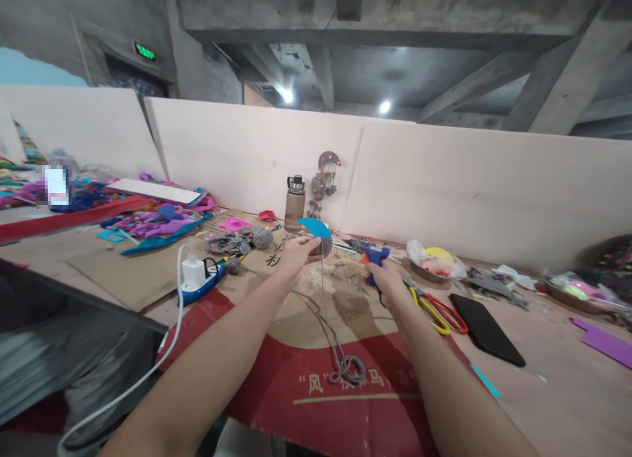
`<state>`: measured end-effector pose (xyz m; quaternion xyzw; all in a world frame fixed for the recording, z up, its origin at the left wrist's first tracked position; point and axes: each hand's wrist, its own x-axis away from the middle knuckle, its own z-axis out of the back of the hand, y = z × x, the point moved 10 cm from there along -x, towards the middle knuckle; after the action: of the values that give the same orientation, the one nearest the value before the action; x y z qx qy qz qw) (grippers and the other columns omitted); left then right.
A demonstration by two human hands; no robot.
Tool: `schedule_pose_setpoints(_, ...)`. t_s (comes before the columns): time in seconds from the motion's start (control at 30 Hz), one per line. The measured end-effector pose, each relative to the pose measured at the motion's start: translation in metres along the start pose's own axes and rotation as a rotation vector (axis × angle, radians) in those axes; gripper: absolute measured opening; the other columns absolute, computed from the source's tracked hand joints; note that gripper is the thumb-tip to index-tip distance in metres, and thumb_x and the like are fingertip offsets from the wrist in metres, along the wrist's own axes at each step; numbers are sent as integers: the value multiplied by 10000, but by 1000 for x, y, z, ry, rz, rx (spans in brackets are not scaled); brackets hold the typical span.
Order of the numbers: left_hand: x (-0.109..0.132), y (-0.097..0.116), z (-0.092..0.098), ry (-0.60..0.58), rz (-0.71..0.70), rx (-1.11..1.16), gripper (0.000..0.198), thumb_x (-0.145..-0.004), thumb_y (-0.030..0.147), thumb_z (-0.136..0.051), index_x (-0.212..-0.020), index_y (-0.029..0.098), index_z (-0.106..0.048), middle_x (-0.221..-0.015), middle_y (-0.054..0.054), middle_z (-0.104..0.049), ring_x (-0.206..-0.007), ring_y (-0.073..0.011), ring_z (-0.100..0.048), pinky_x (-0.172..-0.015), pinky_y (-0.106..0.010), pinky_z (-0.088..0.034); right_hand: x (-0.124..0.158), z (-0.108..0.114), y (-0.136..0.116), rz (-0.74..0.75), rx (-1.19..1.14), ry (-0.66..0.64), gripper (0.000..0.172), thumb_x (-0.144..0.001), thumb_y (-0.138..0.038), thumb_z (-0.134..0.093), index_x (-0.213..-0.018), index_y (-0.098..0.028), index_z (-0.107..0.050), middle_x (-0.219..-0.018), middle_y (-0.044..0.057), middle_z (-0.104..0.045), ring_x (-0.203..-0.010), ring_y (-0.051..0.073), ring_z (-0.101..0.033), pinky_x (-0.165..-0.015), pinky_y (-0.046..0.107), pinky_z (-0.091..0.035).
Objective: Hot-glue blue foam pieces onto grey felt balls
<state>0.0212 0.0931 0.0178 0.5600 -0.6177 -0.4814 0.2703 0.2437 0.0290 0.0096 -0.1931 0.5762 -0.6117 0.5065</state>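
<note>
In front of the translucent brown, black-lidded bottle (pixel 295 205), the left hand (pixel 298 255), grip closed, is pinching a flat, rounded blue-and-grey piece (pixel 322 232) by its edge, seemingly leaving its face free. Right of the bottle, the right hand (pixel 386 278), grip wrapped, is holding a blue plastic glue gun (pixel 377 255), apparently for steady aim.

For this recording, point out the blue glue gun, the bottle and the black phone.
Blue glue gun (pixel 378 254): head view, on its blue body.
Bottle (pixel 295 211): head view, mid-body below the cap.
Black phone (pixel 487 329): head view, middle of its upward face.
</note>
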Motion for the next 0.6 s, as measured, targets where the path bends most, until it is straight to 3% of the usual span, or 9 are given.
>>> schedule_pose_setpoints(0.13, -1, 0, 2, 18, -27, -93, 313, -610, 381, -754, -774, 118, -705, -823, -74, -696, -704, -132, -624, -639, -263, -537, 14, -3, -41, 77, -204, -31, 261, -712, -289, -565, -955, -214, -508, -820, 12, -632, -614, 146, -615, -550, 273, -508)
schedule_pose_setpoints(0.27, -2, 1, 5, 34, -59, -167, 289, -628, 380, -730, -765, 126, -712, -769, -44, -685, -693, -131, -611, -637, -266, -539, 34, -18, -76, 191, -163, -171, 296, -770, -335, -539, -1022, -191, -482, -787, 14, -628, -542, 128, -560, -533, 268, -468)
schedule_pose_setpoints(0.37, -4, 2, 8, 48, -86, -228, 246, -649, 366, -707, -731, 134, -708, -730, -20, -665, -662, -121, -590, -619, -263, -541, 45, -24, -89, 292, -13, -195, 290, -795, -317, -507, -1049, -180, -483, -801, 24, -621, -544, 124, -511, -534, 266, -440)
schedule_pose_setpoints(0.6, -4, 5, 11, 96, -104, -301, 182, -661, 317, -693, -691, 138, -700, -676, -3, -634, -606, -112, -561, -575, -260, -547, 60, -29, -110, 435, 415, -160, 279, -827, -270, -462, -1076, -163, -528, -926, 95, -648, -819, 212, -591, -727, 309, -433)
